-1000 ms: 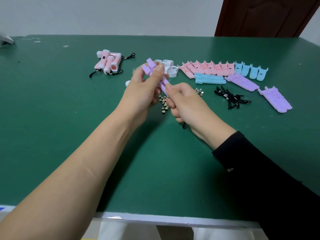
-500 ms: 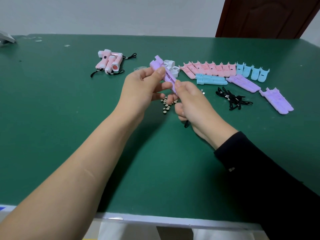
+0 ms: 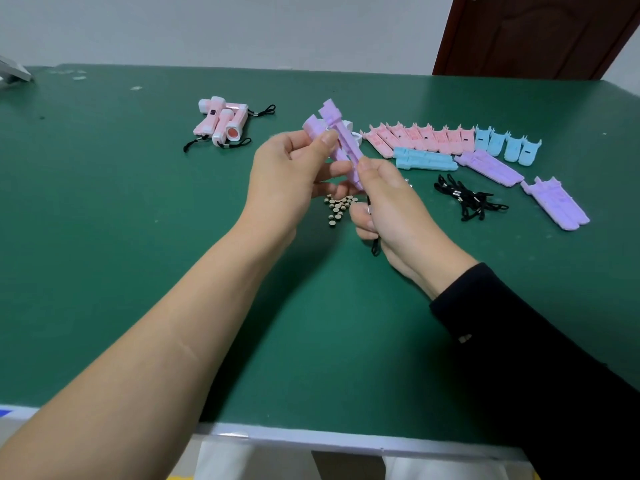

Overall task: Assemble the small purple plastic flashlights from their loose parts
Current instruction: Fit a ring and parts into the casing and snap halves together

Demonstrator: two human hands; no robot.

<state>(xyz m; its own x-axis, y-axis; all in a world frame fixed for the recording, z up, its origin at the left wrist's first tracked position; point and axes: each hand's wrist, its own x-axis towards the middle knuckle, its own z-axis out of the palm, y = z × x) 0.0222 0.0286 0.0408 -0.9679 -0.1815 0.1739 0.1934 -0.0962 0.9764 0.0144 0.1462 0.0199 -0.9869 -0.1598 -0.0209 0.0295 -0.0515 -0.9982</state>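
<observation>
A green surface (image 3: 104,237) carries a cluster of finished pink flashlights (image 3: 221,121) with black straps, far back on the left. Farther right lies a row of pink shell halves (image 3: 419,138), with blue shell halves (image 3: 507,145) just beside it. A brown door (image 3: 536,32) stands behind. A grey object (image 3: 14,72), perhaps a stand, sits at the far left corner.

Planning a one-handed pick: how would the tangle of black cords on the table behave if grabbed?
The black cords look thin and looped, so probably floppy and light. They lie tangled together, so lifting one would likely drag others along.
</observation>
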